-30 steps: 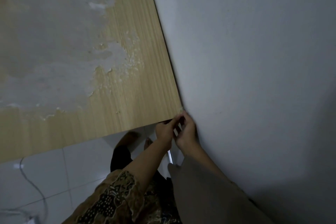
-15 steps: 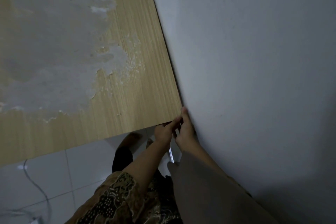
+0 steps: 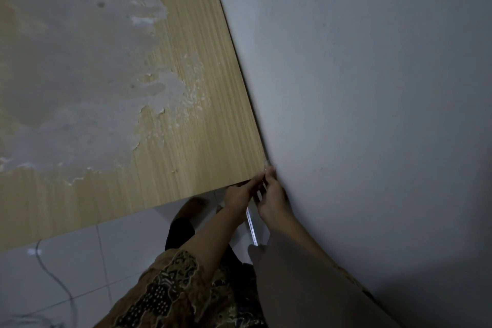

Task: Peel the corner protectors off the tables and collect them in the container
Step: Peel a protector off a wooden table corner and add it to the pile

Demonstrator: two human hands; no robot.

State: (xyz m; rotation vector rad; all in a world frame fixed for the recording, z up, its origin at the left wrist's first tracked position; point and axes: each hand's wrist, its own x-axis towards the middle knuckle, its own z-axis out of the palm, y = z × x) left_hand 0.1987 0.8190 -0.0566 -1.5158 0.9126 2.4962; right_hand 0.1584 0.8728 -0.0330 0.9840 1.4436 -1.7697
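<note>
At the near right corner of the tabletop (image 3: 186, 141): both hands meet, right where the wood runs up against the wall (image 3: 372, 88).
Left hand (image 3: 239, 194): sits just under the tabletop's near edge, its fingers reaching up to the corner tip and bunched together there; whether they actually pinch anything I cannot tell.
Right hand (image 3: 274, 200): lies against the wall, touching the left hand, fingers curled in and pointing up at the same corner; what its fingertips grip is hidden, so I cannot say if it is clamped on something.
Protector (image 3: 266, 166): a tiny clear glint right on the corner tip, at the fingertips of both hands; too small to tell whether it is lifted or stuck down.
Tabletop: pale wood grain, tight to the wall along its right edge; a big grey patch (image 3: 66, 74) with ragged white flaking edges covers much of the left and middle.
Strip (image 3: 251, 226): a thin shiny strip below the hands, running down between the two forearms toward the floor; what it is I cannot tell.
Sleeves: the left arm comes out of a dark patterned brown sleeve (image 3: 165, 287); the right arm wears a plain greyish sleeve (image 3: 306, 274) along the wall.
Floor (image 3: 119, 247): pale tiles below the tabletop, with a thin dark cable (image 3: 57, 279) curving across at the left.
Feet: a bare foot (image 3: 193, 205) shows on the tiles just under the tabletop's edge, left of the hands.
</note>
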